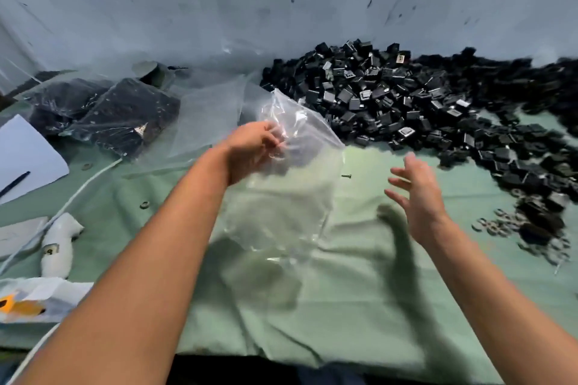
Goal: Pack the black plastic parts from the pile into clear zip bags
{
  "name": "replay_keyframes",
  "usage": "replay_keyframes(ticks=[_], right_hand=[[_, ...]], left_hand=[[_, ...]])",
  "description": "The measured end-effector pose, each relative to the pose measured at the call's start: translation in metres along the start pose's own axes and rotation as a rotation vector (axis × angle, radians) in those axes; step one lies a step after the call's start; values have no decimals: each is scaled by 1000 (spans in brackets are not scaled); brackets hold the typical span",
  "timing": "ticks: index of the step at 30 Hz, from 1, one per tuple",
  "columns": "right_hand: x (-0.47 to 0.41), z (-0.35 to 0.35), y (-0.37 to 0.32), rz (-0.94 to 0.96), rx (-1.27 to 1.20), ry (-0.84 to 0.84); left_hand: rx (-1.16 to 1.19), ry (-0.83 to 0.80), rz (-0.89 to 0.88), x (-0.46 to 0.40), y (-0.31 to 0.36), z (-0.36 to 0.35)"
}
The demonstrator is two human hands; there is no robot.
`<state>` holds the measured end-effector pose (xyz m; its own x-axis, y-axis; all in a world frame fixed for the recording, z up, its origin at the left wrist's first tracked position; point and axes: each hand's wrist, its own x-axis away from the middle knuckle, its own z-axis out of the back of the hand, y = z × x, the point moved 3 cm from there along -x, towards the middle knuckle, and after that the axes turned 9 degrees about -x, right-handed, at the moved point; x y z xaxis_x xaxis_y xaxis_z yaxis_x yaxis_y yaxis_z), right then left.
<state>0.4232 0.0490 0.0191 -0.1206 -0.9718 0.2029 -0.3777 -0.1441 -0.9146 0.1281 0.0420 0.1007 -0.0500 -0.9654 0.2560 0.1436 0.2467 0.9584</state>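
Observation:
A big pile of small black plastic parts (406, 97) lies at the back right of the green cloth (344, 306). My left hand (250, 150) grips the upper edge of a clear zip bag (287, 197), which hangs down onto the cloth in the middle. The bag looks empty. My right hand (413, 194) hovers to the right of the bag with its fingers spread, holding nothing, a short way in front of the pile.
Filled clear bags of black parts (106, 112) lie at the back left, with flat empty bags (209, 116) beside them. White paper with a pen (25, 159), a white cable and white fitting (59, 244) lie left. Small rings (500, 225) sit right; a screw (345, 176) lies mid-cloth.

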Motion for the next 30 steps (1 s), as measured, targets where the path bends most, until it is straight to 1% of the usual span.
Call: replay_keyframes(ticks=[1, 2, 3, 5, 6, 7, 8, 9, 11, 12, 13, 15, 16, 17, 18, 19, 20, 21, 22, 23, 24, 26, 28, 30], right_hand=[[-3, -6, -10, 66, 84, -102], [-4, -15, -18, 93, 163, -223], [-3, -24, -22, 81, 235, -347], [2, -41, -23, -23, 339, -533], [4, -45, -20, -87, 353, -577], [5, -47, -15, -126, 356, -585], [5, -45, -7, -126, 369, -545], [4, -42, 2, -107, 377, -464], [6, -32, 19, -86, 399, -278], [7, -28, 26, -57, 441, -205], [8, -24, 31, -9, 550, -144], [10, -18, 37, 164, 941, -12], [14, -18, 39, 302, 1123, 57], [19, -22, 40, 471, 1244, 94], [25, -30, 44, 629, 1299, 57], [29, -38, 51, 728, 1334, -68], [30, -45, 63, 742, 1388, -255], [32, -49, 77, 695, 1462, -427], [31, -47, 91, 607, 1533, -534], [29, -43, 101, 514, 1571, -560], [26, -38, 107, 445, 1581, -531], [23, -36, 111, 402, 1592, -441], [22, -37, 111, 380, 1592, -357], [24, -38, 110, 357, 1586, -289]], left_hand=[[-165, -91, 12, 4, 14, 0], [-342, -178, 38, 7, 26, -2], [-504, -261, 70, 9, 36, -7], [-736, -380, 113, 11, 48, -21], [-807, -401, 107, 10, 50, -28], [-876, -379, 70, 7, 49, -32], [-975, -310, 6, 1, 45, -34], [-1112, -193, -70, -5, 39, -34], [-1409, 172, -189, -10, 18, -32], [-1456, 332, -217, -8, 4, -34], [-1437, 419, -232, -5, -14, -40], [-1369, 431, -215, 1, -56, -56], [-1347, 424, -185, 5, -75, -63], [-1318, 442, -155, 10, -91, -70], [-1272, 486, -132, 15, -103, -77], [-1221, 543, -122, 21, -111, -85], [-1171, 586, -114, 26, -118, -94], [-1129, 600, -104, 31, -124, -104], [-1104, 583, -88, 34, -131, -113], [-1108, 535, -62, 37, -140, -120], [-1148, 477, -33, 37, -149, -122], [-1277, 395, -7, 38, -163, -110], [-1374, 366, -8, 34, -169, -85], [-1401, 369, 35, 32, -171, -55]])
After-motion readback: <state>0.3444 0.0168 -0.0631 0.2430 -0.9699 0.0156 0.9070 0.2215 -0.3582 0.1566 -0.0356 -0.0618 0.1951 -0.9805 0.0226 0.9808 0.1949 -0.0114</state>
